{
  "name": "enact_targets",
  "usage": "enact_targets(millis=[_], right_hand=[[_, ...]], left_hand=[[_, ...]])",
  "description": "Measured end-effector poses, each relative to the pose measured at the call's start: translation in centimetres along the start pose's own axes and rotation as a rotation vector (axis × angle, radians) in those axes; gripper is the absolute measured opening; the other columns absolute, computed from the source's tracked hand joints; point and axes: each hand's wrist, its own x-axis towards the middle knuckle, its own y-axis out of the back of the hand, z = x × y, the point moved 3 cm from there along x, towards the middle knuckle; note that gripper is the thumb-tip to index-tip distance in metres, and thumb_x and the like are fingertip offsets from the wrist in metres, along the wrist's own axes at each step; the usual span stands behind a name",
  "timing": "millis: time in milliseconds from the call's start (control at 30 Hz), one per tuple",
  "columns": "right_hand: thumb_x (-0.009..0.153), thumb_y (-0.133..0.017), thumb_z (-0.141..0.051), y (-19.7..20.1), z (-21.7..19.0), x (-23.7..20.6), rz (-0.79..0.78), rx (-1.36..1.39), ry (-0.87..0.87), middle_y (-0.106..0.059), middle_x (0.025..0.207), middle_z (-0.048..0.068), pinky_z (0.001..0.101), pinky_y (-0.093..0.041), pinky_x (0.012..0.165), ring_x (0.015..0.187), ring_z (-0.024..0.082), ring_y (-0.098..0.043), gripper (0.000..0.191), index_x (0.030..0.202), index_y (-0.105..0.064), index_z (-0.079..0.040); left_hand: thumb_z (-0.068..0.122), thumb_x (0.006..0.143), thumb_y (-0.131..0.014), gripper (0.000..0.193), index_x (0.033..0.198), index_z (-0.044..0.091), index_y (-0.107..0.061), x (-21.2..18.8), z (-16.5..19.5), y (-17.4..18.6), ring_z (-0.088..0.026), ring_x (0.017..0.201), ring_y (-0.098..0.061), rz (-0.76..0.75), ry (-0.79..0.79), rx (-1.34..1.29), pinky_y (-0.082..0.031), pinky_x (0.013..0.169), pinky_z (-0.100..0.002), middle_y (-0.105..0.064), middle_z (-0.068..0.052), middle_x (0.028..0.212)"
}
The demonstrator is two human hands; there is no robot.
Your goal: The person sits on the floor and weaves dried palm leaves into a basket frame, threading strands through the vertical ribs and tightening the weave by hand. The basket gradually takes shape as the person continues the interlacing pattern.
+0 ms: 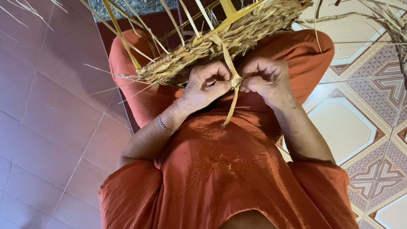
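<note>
Both the left hand (207,85) and the right hand (267,78) pinch a flat tan straw strand (232,95) between them, hanging just below the half-woven straw basket (220,42) resting on the orange-clad lap (296,51).

We note plain reddish floor tiles (46,110) on one side, patterned cream-and-brown tiles (360,127) on the other, and loose dry straw (390,21) lying near the corner.
</note>
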Motion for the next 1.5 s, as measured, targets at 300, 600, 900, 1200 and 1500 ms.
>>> enact_targets(millis=[300, 600, 900, 1200, 1500], right_hand=[[0.093, -0.07, -0.003, 0.0, 0.1, -0.5, -0.031, -0.149, 0.054, -0.068, 0.078, 0.002, 0.0203, -0.042, 0.056, 0.061, 0.005, -0.054, 0.001, 0.093, -0.069, -0.002], [0.093, -0.075, -0.004, -1.0, -3.6, 0.1, -0.074, -0.517, 0.26, -0.068, 0.077, -0.002, 0.0203, -0.041, 0.049, 0.06, 0.001, -0.057, 0.006, 0.092, -0.069, -0.004], [0.085, -0.063, -0.004, -2.5, -3.4, 0.7, 0.061, -0.924, 0.603, -0.055, 0.069, 0.004, 0.0321, -0.047, 0.056, 0.061, 0.017, -0.054, 0.009, 0.079, -0.057, -0.006], [0.094, -0.062, 0.008, 2.0, -2.7, 2.3, 0.37, -0.721, 0.43, -0.066, 0.084, 0.006, 0.0252, -0.05, 0.058, 0.068, 0.009, -0.06, 0.011, 0.093, -0.058, -0.003], [0.088, -0.056, 0.009, 2.8, -2.8, 4.0, 0.35, 0.227, 0.218, -0.068, 0.086, 0.007, 0.03, -0.059, 0.063, 0.065, 0.014, -0.064, 0.015, 0.087, -0.057, -0.006]], left_hand=[[0.003, 0.095, -0.076, 0.009, 0.097, 0.002, -0.068, -0.3, 1.9, -0.2, -0.004, 0.078, -0.073, 0.031, -0.094, -0.061, -0.061, 0.065, -0.022, -0.075, -0.005, 0.088], [0.006, 0.093, -0.078, 0.008, 0.097, 0.003, -0.071, -0.7, 3.1, 0.8, -0.009, 0.079, -0.072, 0.083, -0.132, 0.092, -0.059, 0.07, -0.026, -0.076, -0.003, 0.089], [0.002, 0.087, -0.071, 0.011, 0.096, 0.005, -0.064, -0.5, 2.4, 1.0, -0.013, 0.079, -0.074, 0.026, -0.164, 0.262, -0.061, 0.072, -0.028, -0.074, -0.005, 0.088], [0.0, 0.09, -0.06, 0.015, 0.088, 0.011, -0.05, -0.6, 5.2, 4.1, -0.022, 0.115, -0.059, -0.182, -0.357, -0.274, -0.05, 0.105, -0.042, -0.061, -0.015, 0.121], [0.022, 0.098, -0.066, 0.029, 0.078, 0.0, -0.061, -3.5, 2.9, 6.2, -0.026, 0.066, -0.065, -0.458, 0.134, -0.921, -0.058, 0.073, -0.04, -0.064, -0.009, 0.065]])
